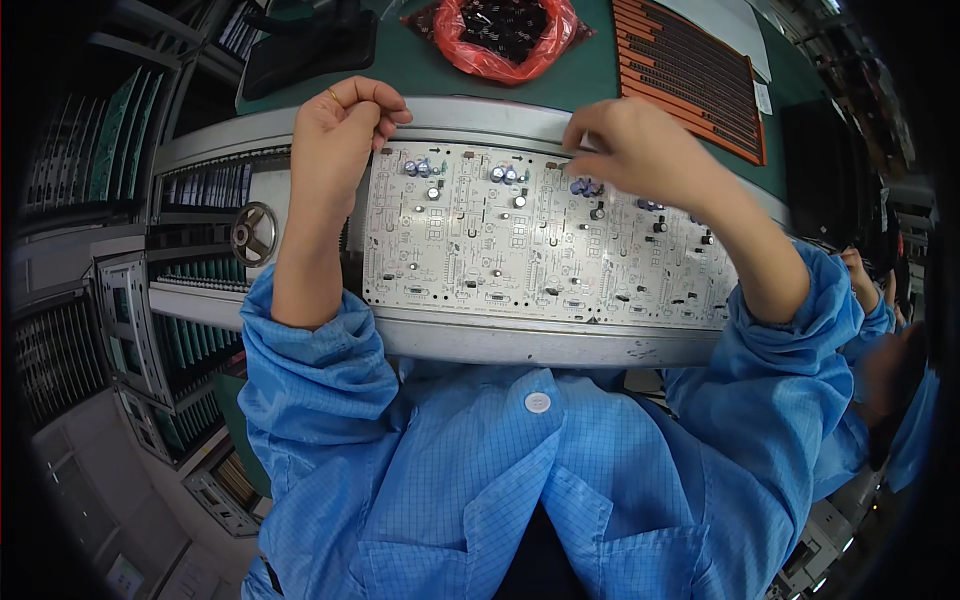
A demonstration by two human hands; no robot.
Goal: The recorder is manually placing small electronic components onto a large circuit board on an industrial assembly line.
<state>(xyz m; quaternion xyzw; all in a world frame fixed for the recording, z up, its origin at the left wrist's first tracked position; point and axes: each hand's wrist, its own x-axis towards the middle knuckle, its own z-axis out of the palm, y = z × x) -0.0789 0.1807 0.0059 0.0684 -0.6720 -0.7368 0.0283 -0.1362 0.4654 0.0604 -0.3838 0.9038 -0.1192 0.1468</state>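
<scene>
Squarely between two metal rails lies a white circuit board, its far edge lined with small capacitors. Left hand hovers at the board's far left corner, fingers pressed together in a pinch; whether they hold anything cannot be told. Right hand curls fingers down onto the far edge. Beyond, a red bag sits on the green table.

You are leaning over a white circuit board lying between two metal rails. Your left hand is curling closed at its ten o'clock corner, your right hand pinching at its twelve o'clock edge near blue capacitors. A red bag is sitting beyond on the green tabletop.
</scene>
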